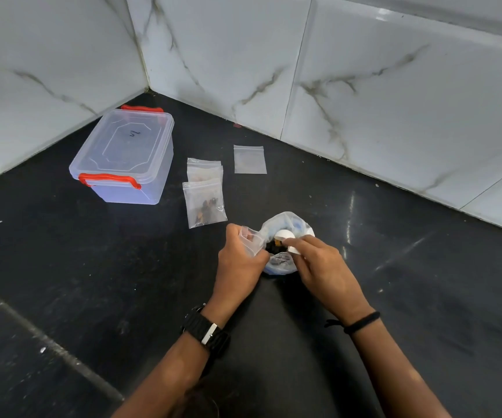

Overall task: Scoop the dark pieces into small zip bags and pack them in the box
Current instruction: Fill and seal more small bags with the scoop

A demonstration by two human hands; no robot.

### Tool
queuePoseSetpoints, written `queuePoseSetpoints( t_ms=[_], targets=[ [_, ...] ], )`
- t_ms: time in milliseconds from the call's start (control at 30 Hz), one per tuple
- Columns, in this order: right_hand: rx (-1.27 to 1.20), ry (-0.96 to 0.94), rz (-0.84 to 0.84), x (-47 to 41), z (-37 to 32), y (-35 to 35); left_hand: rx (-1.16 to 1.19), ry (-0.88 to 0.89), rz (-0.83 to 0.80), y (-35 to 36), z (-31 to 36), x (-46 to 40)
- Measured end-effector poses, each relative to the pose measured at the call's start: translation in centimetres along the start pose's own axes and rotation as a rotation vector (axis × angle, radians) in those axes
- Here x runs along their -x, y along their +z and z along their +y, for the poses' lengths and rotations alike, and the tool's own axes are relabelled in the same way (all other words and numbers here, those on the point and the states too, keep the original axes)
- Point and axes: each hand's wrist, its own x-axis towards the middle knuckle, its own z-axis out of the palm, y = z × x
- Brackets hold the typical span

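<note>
My left hand (pixel 239 260) grips a small clear zip bag (pixel 251 239), its mouth held beside a larger rolled-down plastic bag (pixel 289 224) of dark pieces (pixel 272 246). My right hand (pixel 319 267) pinches a white scoop (pixel 285 236) that dips into the larger bag. Two filled zip bags (pixel 204 203) lie overlapping on the black counter to the upper left. One flat zip bag (pixel 249 159), seemingly without contents, lies farther back. The clear plastic box (pixel 126 155) with red handles stands at the left, lid on.
White marble-patterned tiled walls (pixel 364 86) meet in a corner behind the box and run along the right. The black counter (pixel 92 282) stretches bare to the left and right of my arms. A black watch sits on my left wrist.
</note>
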Motion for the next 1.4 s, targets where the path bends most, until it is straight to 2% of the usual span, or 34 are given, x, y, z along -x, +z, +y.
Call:
queuePoseSetpoints(
  t_ms=[267, 467, 533, 700, 767, 1100, 1400],
  targets=[
    [-0.119, 0.213, 0.072, -0.8, 0.0, 0.0, 0.067, 0.009, -0.017, 0.0, -0.2, 0.2],
    [-0.009, 0.117, -0.029, -0.8, -0.4, 0.1, 0.091, 0.029, -0.010, 0.3, -0.3, 0.3],
    [-0.028, 0.139, -0.036, -0.8, -0.4, 0.1, 0.109, 0.029, 0.002, 0.3, -0.2, 0.3],
    [-0.446, 0.429, 0.138, -0.6, -0.7, -0.1, 0.146, 0.024, 0.007, -0.1, -0.2, 0.1],
    [-0.540, 0.492, 0.154, -0.6, -0.9, 0.0, 0.141, 0.023, -0.004, -0.2, -0.3, 0.0],
    [-0.626, 0.555, 0.239, -0.6, -1.3, -0.1, 0.100, 0.044, 0.023, -0.3, -0.3, -0.1],
    [-0.647, 0.472, 0.244, -0.6, -2.0, -2.1, -0.121, 0.258, 0.105, -0.9, -0.2, 0.5]
  ],
)
